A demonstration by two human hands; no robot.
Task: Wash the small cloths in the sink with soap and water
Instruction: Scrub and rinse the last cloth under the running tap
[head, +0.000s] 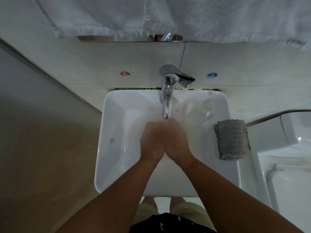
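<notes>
Small bathroom. White ceramic sink set against a tiled wall, chrome mixer tap w/ red HOT sticker to its left & blue cold sticker to its right. White towels hang overhead; folded grey cloth on sink's rim. More white porcelain at right, prob. a toilet.

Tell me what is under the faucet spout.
The left hand and right hand, held together side by side, blurred. They cover the floor of the sink beneath, so the drain and anything between the palms cannot be seen.
</notes>
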